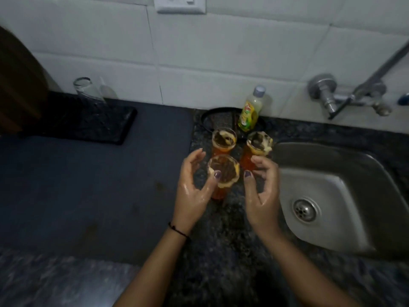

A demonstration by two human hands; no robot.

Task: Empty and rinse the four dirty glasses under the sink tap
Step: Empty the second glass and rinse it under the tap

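Observation:
Three dirty glasses stand close together on the speckled counter, left of the sink, each with orange liquid and brown and yellow residue on top: a near glass [223,171], a back left glass [224,140] and a right glass [257,144]. My left hand [194,191] is wet and cups the near glass from the left. Its thumb rests at the rim and its fingers are spread away from the glass. My right hand [262,191], also wet, hovers open between the near and right glasses. A clear, clean-looking glass [88,90] stands upside down on a black mat [88,122] at the back left.
The steel sink [332,196] with its drain [306,210] lies to the right. The wall tap [345,98] is above it. A yellow-green dish soap bottle [251,109] stands behind the glasses on a round black ring [208,117]. A dark grey mat [88,185] covers the left counter.

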